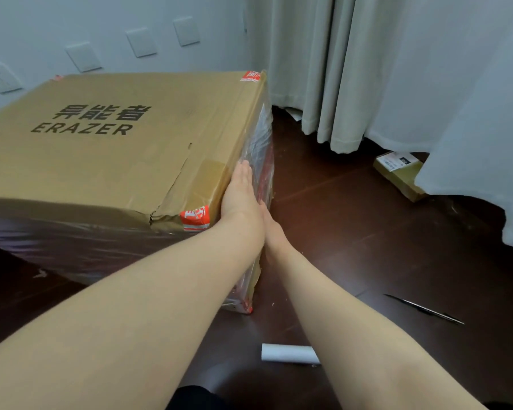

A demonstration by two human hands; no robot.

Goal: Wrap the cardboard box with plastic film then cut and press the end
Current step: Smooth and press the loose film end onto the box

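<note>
While my left hand point(240, 190) lies flat, fingers straight, on the film point(264, 137) over the right face of the box point(101, 149) — a face running 6 to 12 o'clock — my right hand point(274, 236) presses flat just below; the box itself sits at 10 o'clock.

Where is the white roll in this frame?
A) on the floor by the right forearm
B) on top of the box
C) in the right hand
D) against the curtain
A: the white roll lies on the floor, and the left hand and right hand both rest flat on the cardboard box, on its wrapped side.
</note>
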